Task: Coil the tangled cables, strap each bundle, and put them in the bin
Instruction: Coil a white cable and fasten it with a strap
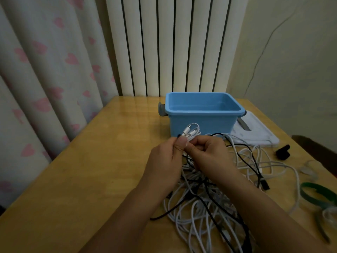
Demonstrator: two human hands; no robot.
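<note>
Both forearms enter from the bottom of the frame and converge toward the centre. The left hand [165,157] is raised, back of the hand facing the camera, thumb uppermost with the nail visible, thumb and fingers closed in a pinch grip. The right hand [207,154] sits just beside it, touching at the thumbs, fingers curled inward in a matching pinch grip. Both wrists are straight.

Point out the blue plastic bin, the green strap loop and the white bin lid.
Blue plastic bin [198,125]: head view, on its front wall.
Green strap loop [318,197]: head view, on the band's near edge.
White bin lid [259,133]: head view, on its flat top.
</note>
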